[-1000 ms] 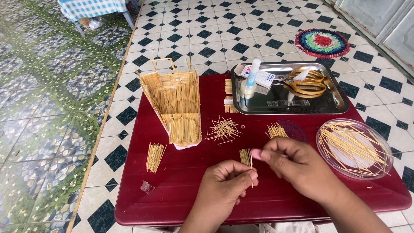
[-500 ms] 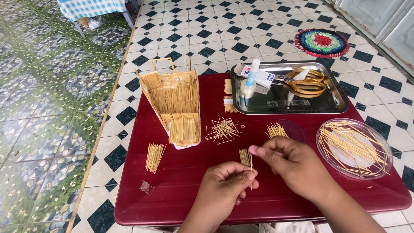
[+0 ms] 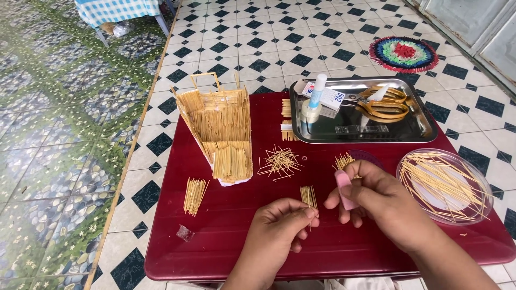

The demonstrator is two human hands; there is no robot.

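Left hand [image 3: 282, 228] pinches small toothpick bundle [image 3: 309, 197] upright, grip closed on it, above red table [image 3: 226, 236]. Right hand [image 3: 379, 201] just beside, grip closed around pink tube [image 3: 344, 188]. Toothpick house [image 3: 220, 131] stands at table's left; clear dish [image 3: 446, 185] of toothpicks at right.

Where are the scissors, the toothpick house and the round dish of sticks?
scissors [image 3: 382, 103], head view, on the yellow handles.
toothpick house [image 3: 220, 121], head view, middle of its slanted roof.
round dish [image 3: 481, 180], head view, on its clear right rim.
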